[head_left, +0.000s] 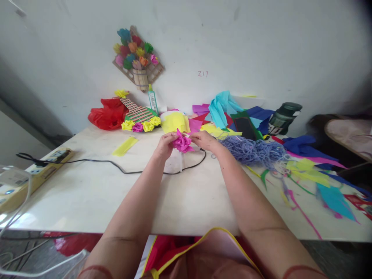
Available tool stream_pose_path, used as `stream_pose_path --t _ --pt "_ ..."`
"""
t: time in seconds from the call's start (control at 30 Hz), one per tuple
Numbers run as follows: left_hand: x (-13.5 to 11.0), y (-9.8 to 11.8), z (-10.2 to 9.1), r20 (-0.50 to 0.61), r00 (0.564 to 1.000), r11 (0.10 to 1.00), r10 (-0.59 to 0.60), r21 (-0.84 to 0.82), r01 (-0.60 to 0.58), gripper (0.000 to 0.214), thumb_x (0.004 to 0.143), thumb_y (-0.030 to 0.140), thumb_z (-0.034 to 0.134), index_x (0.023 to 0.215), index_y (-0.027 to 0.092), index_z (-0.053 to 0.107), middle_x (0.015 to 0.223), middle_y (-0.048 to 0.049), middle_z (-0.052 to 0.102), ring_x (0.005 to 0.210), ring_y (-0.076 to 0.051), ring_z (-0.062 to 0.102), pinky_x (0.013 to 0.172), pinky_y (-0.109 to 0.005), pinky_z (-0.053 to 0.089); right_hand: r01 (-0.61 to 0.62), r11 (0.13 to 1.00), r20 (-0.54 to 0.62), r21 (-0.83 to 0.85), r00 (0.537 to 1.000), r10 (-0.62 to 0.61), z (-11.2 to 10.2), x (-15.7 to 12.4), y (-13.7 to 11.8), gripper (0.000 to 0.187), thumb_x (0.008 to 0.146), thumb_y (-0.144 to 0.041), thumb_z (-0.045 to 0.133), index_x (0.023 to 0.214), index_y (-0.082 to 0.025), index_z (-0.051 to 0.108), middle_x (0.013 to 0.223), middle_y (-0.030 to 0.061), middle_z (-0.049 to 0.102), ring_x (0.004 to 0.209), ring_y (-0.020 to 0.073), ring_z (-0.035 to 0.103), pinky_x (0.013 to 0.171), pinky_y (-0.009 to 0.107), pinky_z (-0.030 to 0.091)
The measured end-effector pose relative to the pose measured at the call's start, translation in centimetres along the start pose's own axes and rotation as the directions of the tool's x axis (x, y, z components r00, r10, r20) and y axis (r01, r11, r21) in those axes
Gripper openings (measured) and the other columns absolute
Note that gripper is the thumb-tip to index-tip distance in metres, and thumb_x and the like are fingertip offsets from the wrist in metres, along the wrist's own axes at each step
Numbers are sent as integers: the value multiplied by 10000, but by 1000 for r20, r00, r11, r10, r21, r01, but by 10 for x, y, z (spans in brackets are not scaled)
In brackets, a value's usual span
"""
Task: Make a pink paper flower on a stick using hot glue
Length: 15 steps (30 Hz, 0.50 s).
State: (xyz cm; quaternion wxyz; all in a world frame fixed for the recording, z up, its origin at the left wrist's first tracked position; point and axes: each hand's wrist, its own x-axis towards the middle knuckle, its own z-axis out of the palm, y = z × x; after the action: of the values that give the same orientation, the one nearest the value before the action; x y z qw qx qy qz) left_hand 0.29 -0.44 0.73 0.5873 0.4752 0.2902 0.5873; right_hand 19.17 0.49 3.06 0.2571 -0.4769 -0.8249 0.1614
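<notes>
Between my two hands is a magenta crepe paper flower [182, 142], held up over the middle of the table. My left hand [166, 145] has its fingers closed on the flower's left side. On the right, my right hand [204, 140] pinches at the flower's edge, its fingertips together; what exactly lies between them is too small to make out. A yellow paper strip [125, 146] lies on the table to the left. Behind the flower sits a stack of yellow paper [174, 121]. A tangle of bluish-purple string [254, 151] is just right of my right hand.
A black cable [116, 162] runs from a power strip [52, 164] across the white table [95, 205]. At the back stand a red bag [105, 114], a glue tube [152, 100], coloured paper [223, 108] and a dark bottle [285, 118]. A flower decoration [138, 58] hangs on the wall.
</notes>
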Motion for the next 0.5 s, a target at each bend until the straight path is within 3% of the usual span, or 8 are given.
stream_pose_path --t 0.23,0.4,0.5 --pt "4 1 -11 -197 978 995 65 -60 -78 230 553 286 725 519 178 525 520 33 449 492 -91 393 511 -256 285 -240 971 -75 -13 968 238 -22 -14 30 507 862 -584 478 681 -175 716 573 1 565 584 135 498 593 256 352" --pt "7 -2 -12 -202 977 992 72 -91 -91 263 529 269 729 496 182 482 495 40 431 475 -87 379 483 -243 266 -284 956 -131 78 947 292 -28 -21 50 592 832 -689 467 547 -185 592 484 -25 451 510 122 429 537 264 327" --pt "9 -3 -14 -222 972 990 83 -94 -106 272 517 256 730 480 179 472 477 41 444 461 -83 386 461 -232 268 -373 927 -183 -19 913 364 -29 -23 58 564 874 -634 460 566 -183 600 523 -1 529 555 141 499 544 265 338"
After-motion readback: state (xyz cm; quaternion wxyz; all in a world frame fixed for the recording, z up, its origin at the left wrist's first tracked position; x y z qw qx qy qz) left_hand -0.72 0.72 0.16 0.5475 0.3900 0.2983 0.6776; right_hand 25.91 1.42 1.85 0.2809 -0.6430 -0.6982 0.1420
